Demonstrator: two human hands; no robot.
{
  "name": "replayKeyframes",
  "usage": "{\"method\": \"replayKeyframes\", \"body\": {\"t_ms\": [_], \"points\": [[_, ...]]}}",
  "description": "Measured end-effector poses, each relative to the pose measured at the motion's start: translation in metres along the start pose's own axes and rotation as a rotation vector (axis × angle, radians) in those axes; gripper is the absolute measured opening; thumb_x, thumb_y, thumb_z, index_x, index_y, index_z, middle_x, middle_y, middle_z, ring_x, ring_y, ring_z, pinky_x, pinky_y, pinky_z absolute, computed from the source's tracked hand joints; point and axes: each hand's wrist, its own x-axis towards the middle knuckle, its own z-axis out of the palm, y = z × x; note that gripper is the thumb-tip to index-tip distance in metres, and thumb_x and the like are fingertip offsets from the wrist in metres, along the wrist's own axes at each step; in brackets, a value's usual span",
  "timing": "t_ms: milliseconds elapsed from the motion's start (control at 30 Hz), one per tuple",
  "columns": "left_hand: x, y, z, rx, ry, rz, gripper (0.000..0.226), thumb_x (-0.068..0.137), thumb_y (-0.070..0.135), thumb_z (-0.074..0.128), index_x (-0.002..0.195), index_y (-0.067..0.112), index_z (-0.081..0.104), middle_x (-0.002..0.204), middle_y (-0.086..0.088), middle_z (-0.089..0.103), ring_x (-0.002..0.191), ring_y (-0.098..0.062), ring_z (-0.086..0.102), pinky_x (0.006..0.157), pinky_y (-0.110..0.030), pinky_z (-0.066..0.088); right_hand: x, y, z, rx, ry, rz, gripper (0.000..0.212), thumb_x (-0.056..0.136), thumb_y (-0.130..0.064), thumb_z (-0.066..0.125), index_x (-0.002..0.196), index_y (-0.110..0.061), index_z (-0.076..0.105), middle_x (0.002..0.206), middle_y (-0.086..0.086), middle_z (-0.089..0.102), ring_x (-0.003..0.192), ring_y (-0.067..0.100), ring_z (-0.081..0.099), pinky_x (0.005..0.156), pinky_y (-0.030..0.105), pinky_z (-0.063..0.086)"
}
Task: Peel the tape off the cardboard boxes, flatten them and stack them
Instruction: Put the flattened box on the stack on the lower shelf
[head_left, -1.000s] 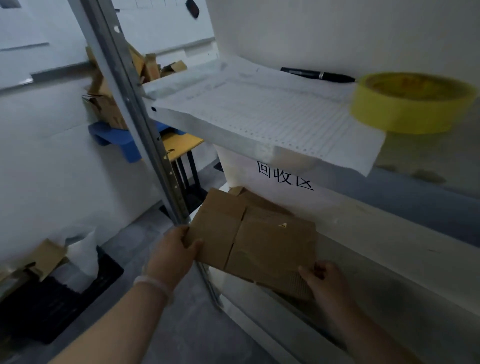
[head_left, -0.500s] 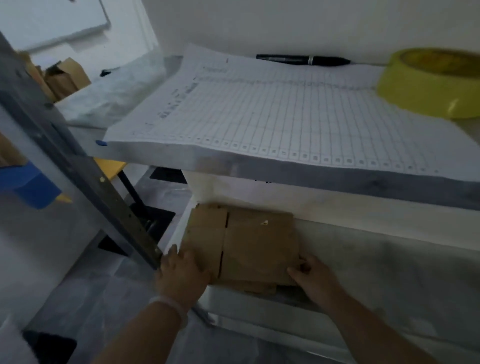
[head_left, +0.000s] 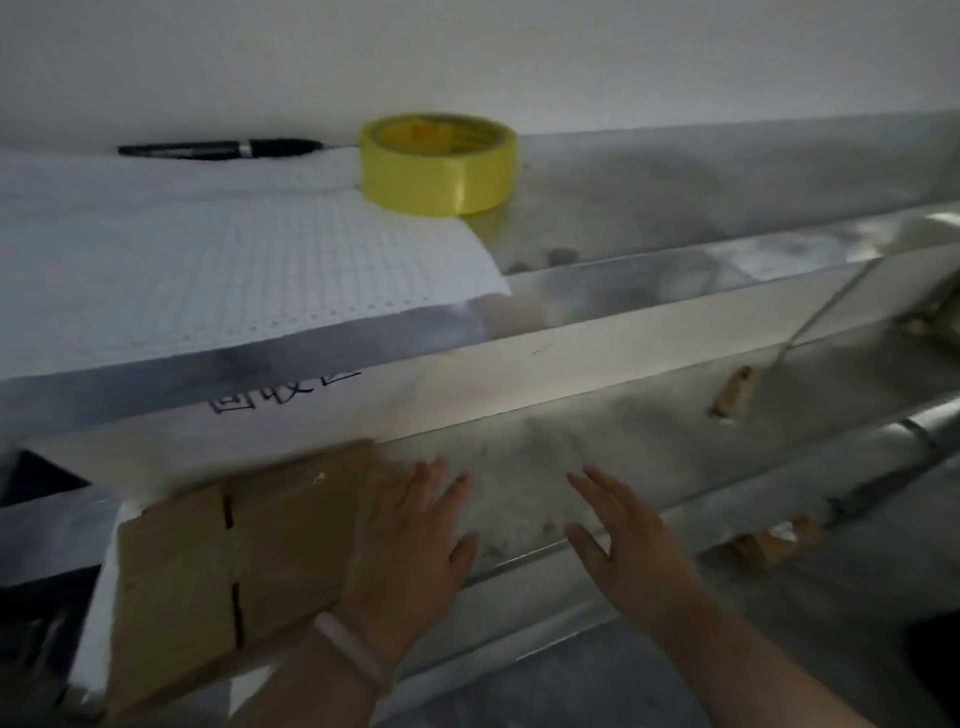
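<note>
Both hands are down at the front of the frame, palms down, fingers spread wide, gripping nothing. The left hand (head_left: 410, 556), with a pale band (head_left: 353, 657) at the wrist, overlaps the right edge of the flattened brown cardboard box (head_left: 228, 566) lying on the lower metal shelf (head_left: 675, 441); whether it presses on it I can't tell. The right hand (head_left: 623, 545) hovers just beside it at 3 o'clock, over bare shelf, clear of the cardboard. Plenty of open shelf runs on toward 2 o'clock, with a small brown scrap (head_left: 732, 392) out there. Further back at 12 o'clock, the upper shelf's front lip overhangs, carrying a white gridded paper sheet (head_left: 208, 260), a yellow tape roll (head_left: 439, 163) and a black marker pen (head_left: 218, 149) by the wall.
</note>
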Motion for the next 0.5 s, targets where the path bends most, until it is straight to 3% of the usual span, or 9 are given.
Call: {"method": "replayKeyframes", "body": {"t_ms": [100,367,500], "points": [[0.035,0.058,0.009,0.006,0.009,0.120,0.054,0.079,0.052,0.042,0.123,0.026,0.060,0.130,-0.001,0.058,0.119,-0.024,0.054,0.104,-0.046,0.035,-0.012,0.040,-0.040,-0.102,0.069,-0.013,0.050,0.090,-0.047,0.046,0.131,-0.021,0.058,0.134,0.001,0.058,0.120,0.019,0.056,0.095,0.037,0.051],[0.120,0.260,0.041,-0.104,0.087,0.390,0.053,0.082,0.048,0.044,0.127,0.023,0.056,0.129,-0.002,0.057,0.118,-0.023,0.052,0.103,-0.047,0.039,-0.048,0.187,-0.162,-0.304,0.124,0.162,0.062,0.087,-0.057,0.041,0.136,-0.022,0.054,0.141,0.002,0.053,0.130,0.021,0.050,0.107,0.036,0.033],[0.155,0.360,0.057,-0.153,0.118,0.499,0.052,0.082,0.047,0.048,0.128,0.023,0.056,0.131,-0.001,0.056,0.120,-0.023,0.049,0.104,-0.043,0.036,-0.069,0.260,-0.221,-0.341,0.152,0.230,0.066,0.084,-0.058,0.045,0.137,-0.020,0.053,0.145,0.004,0.049,0.134,0.022,0.045,0.111,0.042,0.035]]}}
